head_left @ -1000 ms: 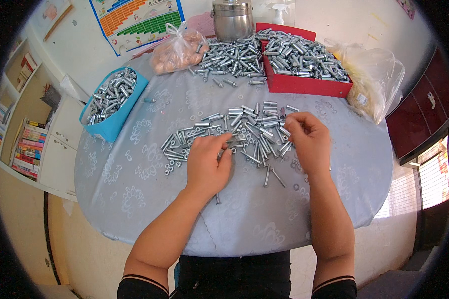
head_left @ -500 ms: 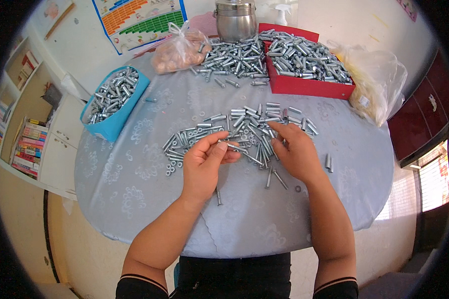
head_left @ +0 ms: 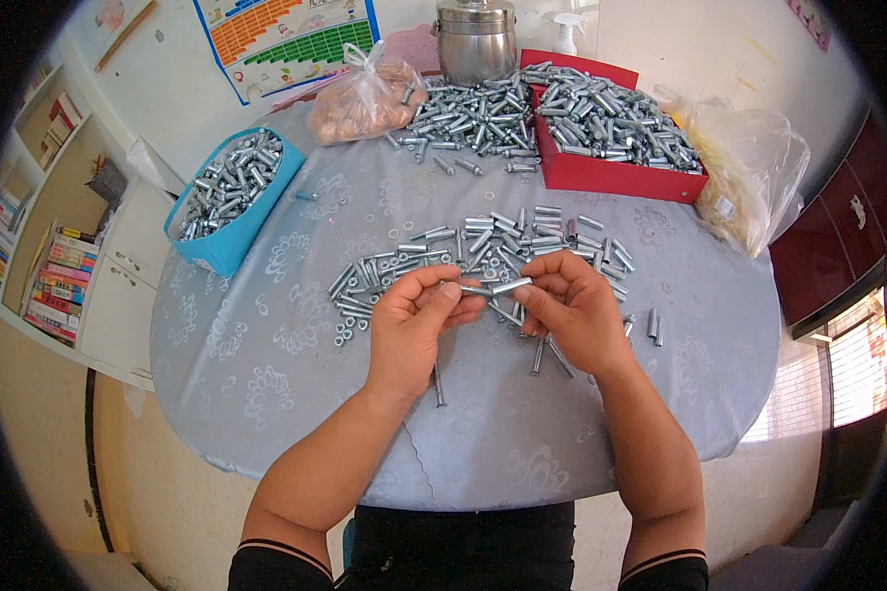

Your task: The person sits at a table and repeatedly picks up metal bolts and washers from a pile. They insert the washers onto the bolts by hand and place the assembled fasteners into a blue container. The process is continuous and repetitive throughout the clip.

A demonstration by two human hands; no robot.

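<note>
Bright, even daylight with soft shadows, sharp at centre, fisheye bending and black vignette at the rim.

White wall, bookshelf left — dark red cabinet right.

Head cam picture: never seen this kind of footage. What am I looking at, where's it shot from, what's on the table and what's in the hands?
There is no machine here: a person works with two bare hands. The picture comes from a wide fisheye camera on the person's head, looking down, so straight edges bend near the rim and the forearms enter from below. The left hand and right hand meet over a round table with a grey cloth, and together hold a small metal sleeve on a thin bolt. Loose metal parts lie scattered behind the hands. Further back are a blue tray and a red tray, both full of such parts, a steel pot and plastic bags.
</note>
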